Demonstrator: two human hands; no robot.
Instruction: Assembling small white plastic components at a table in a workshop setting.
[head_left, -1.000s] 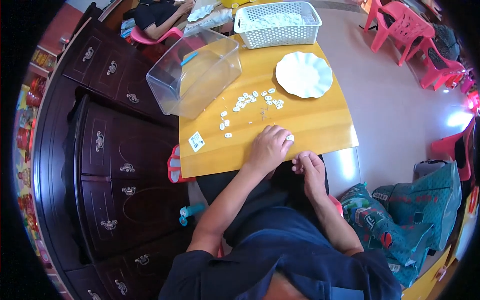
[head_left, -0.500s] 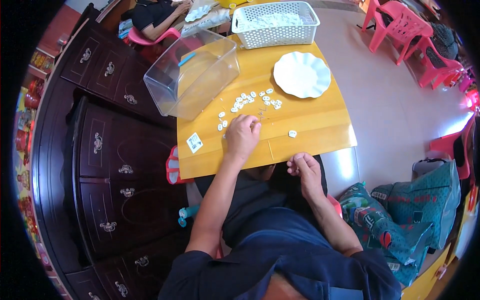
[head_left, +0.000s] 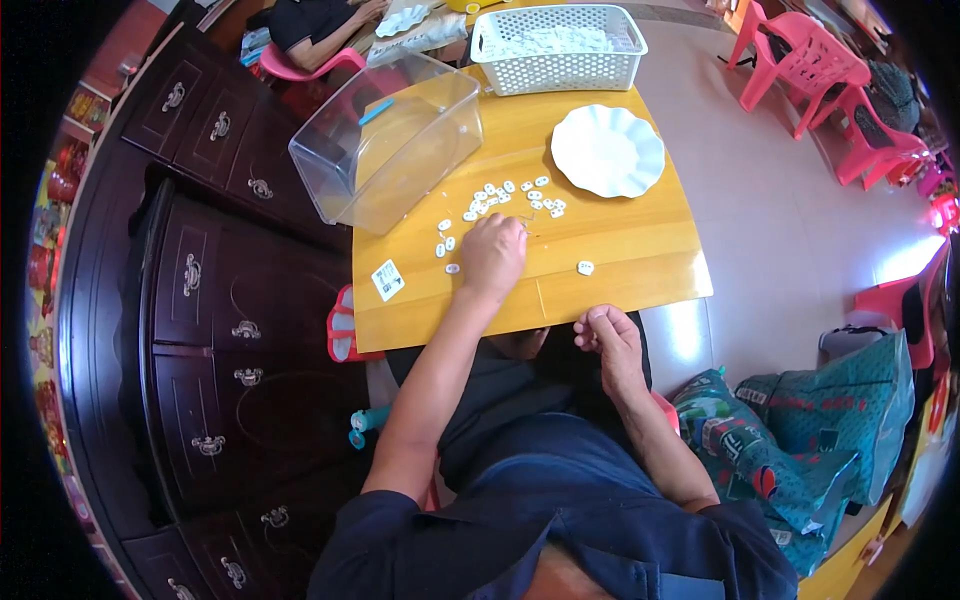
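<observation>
My left hand [head_left: 493, 255] reaches over the yellow table, fingers bent together and tips down at some thin dark pin-like pieces [head_left: 531, 219]. Whether one is pinched there is hidden. Beyond those fingertips lie several small white oval pieces with dark marks [head_left: 493, 197] in a loose cluster. One more white piece [head_left: 452, 268] rests left of my wrist, and another [head_left: 585, 268] sits alone toward the right. My right hand [head_left: 610, 335] is held at the table's near edge, thumb pressed to its curled fingers; anything in them is too small to make out.
A clear plastic bin [head_left: 400, 190] stands at the table's left, with a light-blue strip showing in it. Behind are a scalloped white plate [head_left: 607, 150] and a white perforated basket [head_left: 560, 77] of white pieces. A square label [head_left: 387, 281] lies at front left. Dark drawers [head_left: 190, 280] flank the table.
My left hand has moved slightly right and forward toward the thin pieces, uncovering the white piece by its wrist. My right hand stays nearly in place.
</observation>
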